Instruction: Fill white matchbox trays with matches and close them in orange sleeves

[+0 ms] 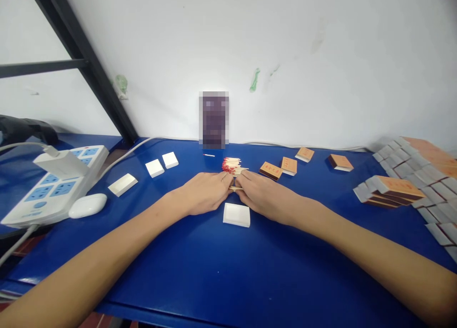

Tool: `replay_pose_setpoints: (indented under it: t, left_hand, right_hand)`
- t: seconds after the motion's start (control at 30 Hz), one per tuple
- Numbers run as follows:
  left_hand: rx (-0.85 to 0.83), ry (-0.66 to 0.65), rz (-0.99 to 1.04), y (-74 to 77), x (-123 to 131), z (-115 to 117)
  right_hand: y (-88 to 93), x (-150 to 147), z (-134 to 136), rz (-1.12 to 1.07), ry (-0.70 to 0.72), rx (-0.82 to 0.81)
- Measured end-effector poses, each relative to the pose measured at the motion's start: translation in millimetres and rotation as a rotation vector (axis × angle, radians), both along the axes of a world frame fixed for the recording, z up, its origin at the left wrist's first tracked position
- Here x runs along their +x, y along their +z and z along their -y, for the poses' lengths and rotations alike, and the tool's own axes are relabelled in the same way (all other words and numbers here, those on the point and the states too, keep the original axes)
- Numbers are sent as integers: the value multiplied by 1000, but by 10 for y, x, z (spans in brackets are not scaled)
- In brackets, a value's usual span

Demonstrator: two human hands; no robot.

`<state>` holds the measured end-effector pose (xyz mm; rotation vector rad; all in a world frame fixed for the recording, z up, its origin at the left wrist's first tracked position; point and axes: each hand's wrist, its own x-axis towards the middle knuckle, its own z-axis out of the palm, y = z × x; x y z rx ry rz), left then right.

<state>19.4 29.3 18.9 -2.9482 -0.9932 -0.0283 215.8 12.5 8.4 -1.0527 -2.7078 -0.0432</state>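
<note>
Forearms (135, 244), hands (210, 192), matches (232, 165) just beyond

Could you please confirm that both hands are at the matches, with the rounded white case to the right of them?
Not quite: the head view shows the case to their left. The left hand and right hand are indeed at the matches.

The person's bare left forearm (132, 242) and right forearm (342, 237) slant inward over the table's (200, 275) near edge. Between its near and far edges, the left hand (210, 192) and right hand (262, 192) almost meet, backs upward, fingers (223, 178) curled in.
</note>
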Motion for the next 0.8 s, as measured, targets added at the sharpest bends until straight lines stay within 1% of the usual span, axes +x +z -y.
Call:
replay_pose_setpoints:
  t: [0.13, 0.2, 0.27, 0.37, 0.47, 0.6, 0.73, 0.8]
  left_hand:
    - [-25, -8, 59, 174, -28, 134]
    - [-69, -15, 81, 261, -44, 216]
    - [-159, -38, 75, 309, -65, 278]
    - [-267, -75, 94, 292, -95, 311]
    - [-344, -80, 123, 240, -110, 290]
    - [-398, -70, 159, 242, -100, 257]
    - [-384, -84, 162, 296, -93, 265]
    - [-366, -74, 150, 316, -96, 275]
  right_hand:
    - [273, 35, 135, 4, 26, -101]
    - [395, 50, 225, -10, -5, -199]
    - [462, 46, 305, -6, -55, -318]
    - [459, 12, 373, 6, -93, -449]
    - [398, -18, 382, -29, -108, -499]
    - [348, -33, 365, -44, -130, -502]
    - [331, -49, 349, 1, -152, -481]
    - [320, -58, 341, -4, -139, -465]
